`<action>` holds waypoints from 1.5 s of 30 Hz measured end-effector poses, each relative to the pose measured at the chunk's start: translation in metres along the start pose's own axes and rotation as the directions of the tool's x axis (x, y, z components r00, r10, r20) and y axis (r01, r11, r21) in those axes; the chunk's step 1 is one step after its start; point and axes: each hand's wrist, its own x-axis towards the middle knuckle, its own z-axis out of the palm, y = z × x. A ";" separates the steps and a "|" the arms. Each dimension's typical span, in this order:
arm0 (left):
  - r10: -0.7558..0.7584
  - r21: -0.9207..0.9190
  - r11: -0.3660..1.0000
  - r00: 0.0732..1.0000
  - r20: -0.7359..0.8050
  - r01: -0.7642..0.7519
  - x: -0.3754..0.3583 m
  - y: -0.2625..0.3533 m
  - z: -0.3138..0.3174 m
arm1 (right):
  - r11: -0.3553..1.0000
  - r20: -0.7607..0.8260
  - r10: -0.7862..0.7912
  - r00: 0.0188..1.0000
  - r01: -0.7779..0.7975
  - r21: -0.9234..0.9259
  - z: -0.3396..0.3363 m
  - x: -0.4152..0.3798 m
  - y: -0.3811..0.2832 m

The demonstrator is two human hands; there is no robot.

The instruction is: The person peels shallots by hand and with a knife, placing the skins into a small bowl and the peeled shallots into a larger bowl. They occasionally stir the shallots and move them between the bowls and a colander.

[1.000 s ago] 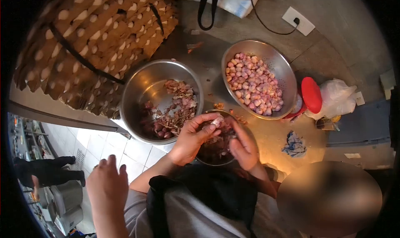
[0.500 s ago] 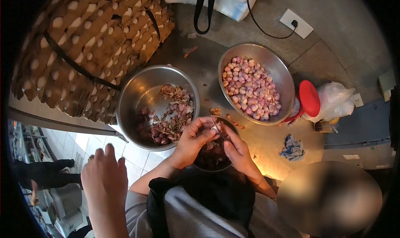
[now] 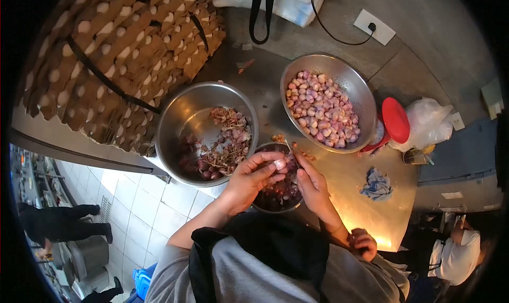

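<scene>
Pinched in the fingers of my left hand (image 3: 248, 176) is a pale, partly peeled shallot (image 3: 279, 164). My right hand (image 3: 314, 185) is closed around a small knife (image 3: 293, 153), its thin blade angled up beside the shallot and apart from it. Both hands are over a metal bowl (image 3: 275, 209) holding dark shallots and skins, partly hidden by my fingers. Left of it, a large steel bowl (image 3: 165, 128) contains dry skins and unpeeled red shallots (image 3: 211, 173). A perforated steel colander (image 3: 356, 88) at the upper right is heaped with peeled pink shallots (image 3: 323, 109).
Strapped egg trays (image 3: 122, 48) are stacked at upper left. A red-lidded container (image 3: 395, 121), a plastic bag (image 3: 423, 120) and a crumpled blue cloth (image 3: 376, 184) are to the right. Another person's hand (image 3: 363, 243) shows near my right elbow; other people stand at both sides.
My hands have drawn slightly apart, the knife moving away from the shallot. Another person's raised arm at lower left and blurred head at right are gone; a hand now shows near my right elbow.
</scene>
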 end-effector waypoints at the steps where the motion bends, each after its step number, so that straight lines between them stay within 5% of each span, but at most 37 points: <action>1: 0.004 -0.007 1.000 1.000 -0.001 -0.004 -0.001 0.000 -0.001 | 0.999 -0.017 -0.038 0.999 0.038 -0.009 0.001 -0.001 0.005; 2: 0.010 -0.014 1.000 1.000 0.000 -0.010 0.000 0.000 -0.001 | 0.997 -0.033 -0.078 0.996 0.078 -0.020 0.001 0.000 0.007; 5: 0.065 0.090 0.994 0.998 -0.025 -0.063 0.001 -0.003 -0.002 | 0.983 0.046 0.132 0.990 -0.137 0.126 -0.002 -0.008 -0.012; 15: 0.081 0.100 0.992 0.992 -0.093 -0.072 0.004 0.005 -0.013 | 0.989 -0.054 0.091 0.994 -0.084 0.120 -0.004 -0.003 -0.016; 18: 0.117 0.120 0.987 0.990 -0.085 -0.107 0.014 -0.001 -0.018 | 0.970 0.072 0.120 0.990 -0.132 0.205 0.000 -0.003 -0.014; 29: 0.047 0.118 0.992 0.999 0.007 -0.047 0.031 -0.005 -0.018 | 0.934 0.117 0.242 0.963 -0.264 0.242 0.006 0.003 -0.009; 32: 0.039 0.117 0.992 0.999 0.019 -0.041 0.034 -0.003 -0.017 | 0.871 0.136 0.232 0.963 -0.268 0.411 0.007 0.002 -0.016; 45: -0.083 0.154 0.986 0.992 0.092 0.068 0.019 0.002 -0.016 | 0.894 0.221 0.187 0.957 -0.259 0.365 0.004 -0.016 -0.015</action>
